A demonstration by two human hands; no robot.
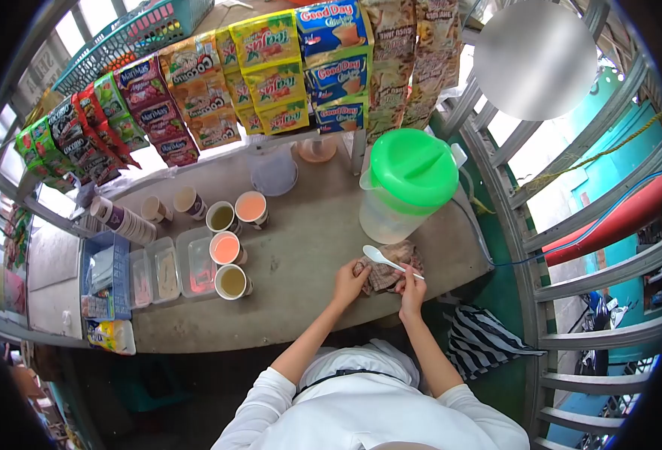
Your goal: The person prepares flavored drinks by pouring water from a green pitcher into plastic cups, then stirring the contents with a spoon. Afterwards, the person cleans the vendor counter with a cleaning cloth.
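Observation:
My right hand (411,291) is closed on the handle of a white spoon (382,259), whose bowl points up and to the left over a crumpled brown checked cloth (391,279). At the left edge of that cloth, my left hand (352,281) has its fingers closed on the fabric. Both hands are close to the front of the grey table (301,315). Just beyond them stands a clear pitcher (387,223) with a green lid (413,172).
Several paper cups stand to the left, some with orange drink (251,207) or greenish drink (232,281). Clear plastic containers (196,262) and a blue basket (123,259) sit farther left. Sachet strips (274,67) hang above the back edge. A striped bag (484,337) lies at the lower right.

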